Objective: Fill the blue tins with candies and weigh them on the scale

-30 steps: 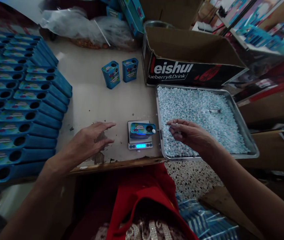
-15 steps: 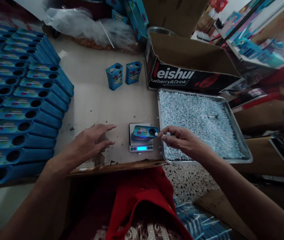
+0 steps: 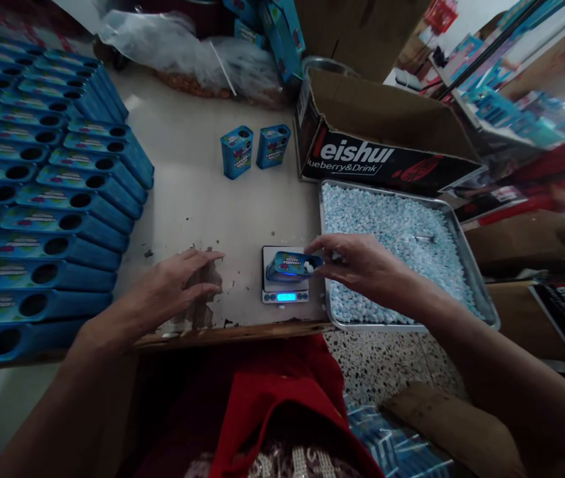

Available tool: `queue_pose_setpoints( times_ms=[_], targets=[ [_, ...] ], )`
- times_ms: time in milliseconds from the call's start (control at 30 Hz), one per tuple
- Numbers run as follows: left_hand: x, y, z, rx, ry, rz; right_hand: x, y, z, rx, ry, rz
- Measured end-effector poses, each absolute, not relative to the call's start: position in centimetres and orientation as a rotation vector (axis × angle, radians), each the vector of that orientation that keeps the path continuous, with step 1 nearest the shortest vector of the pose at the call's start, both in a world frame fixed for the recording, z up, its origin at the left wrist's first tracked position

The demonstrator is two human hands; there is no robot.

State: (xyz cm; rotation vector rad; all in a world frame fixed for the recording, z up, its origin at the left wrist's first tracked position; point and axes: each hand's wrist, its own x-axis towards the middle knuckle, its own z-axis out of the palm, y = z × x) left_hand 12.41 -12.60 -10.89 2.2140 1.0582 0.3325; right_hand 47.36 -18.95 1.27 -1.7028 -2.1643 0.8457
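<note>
A small blue candy box (image 3: 285, 263) stands on a digital scale (image 3: 286, 297) with a lit blue display. White candies show at the round hole in the box's top. My right hand (image 3: 369, 262) is at that hole, its fingers curled around several pale candies. Its fingertips are at the box's right end; whether they touch it I cannot tell. Left of the scale, my left hand (image 3: 157, 289) hovers over the table edge, fingers apart and nothing in them. A metal tray (image 3: 382, 327) full of pale blue and white candies (image 3: 382, 209) lies under and beyond my right hand.
Rows of blue boxes with round holes (image 3: 58, 245) fill the table's left side. Two blue boxes (image 3: 237, 154) stand farther back. Behind the tray is an open black cardboard carton (image 3: 362, 156). A clear plastic bag (image 3: 197, 56) lies at the back.
My right hand has moved slightly left to the box's hole, and white candies now show there. My left hand stays open beside the scale. The view has shifted slightly.
</note>
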Motion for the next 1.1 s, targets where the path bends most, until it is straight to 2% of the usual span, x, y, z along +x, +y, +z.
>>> queue_pose_setpoints(
  times_ms=[100, 167, 333, 433, 567, 733, 867, 1100],
  targets=[
    [12.3, -12.5, -11.0, 2.200, 1.064, 0.340, 47.1, -18.8, 1.3, -1.718, -2.109, 0.891],
    [12.2, -12.4, -11.0, 2.208, 1.055, 0.340, 47.2, -18.6, 1.3, -1.704, -1.978, 1.047],
    [11.8, -12.5, -10.7, 2.225, 1.078, 0.375, 50.0, -18.6, 0.2, -1.537, -1.101, 1.525],
    [11.7, -12.6, -10.4, 2.232, 1.098, 0.381, 52.3, -19.4, -1.3, -1.451, -0.613, 1.552],
    [12.4, -12.5, -9.8, 2.270, 1.093, 0.350, 53.8, -20.7, -3.0, -1.416, -0.293, 1.471],
    [14.0, -12.8, -8.9, 2.298, 1.022, 0.380, 53.2, -21.1, -3.1, -1.415, -0.371, 1.459],
    [14.9, -13.4, -8.5, 2.285, 1.030, 0.391, 52.0, -20.9, -2.2, -1.459, -0.688, 1.541],
    [15.3, -13.6, -8.4, 2.311, 1.007, 0.389, 49.8, -19.9, -1.0, -1.526, -1.266, 1.386]
  ],
)
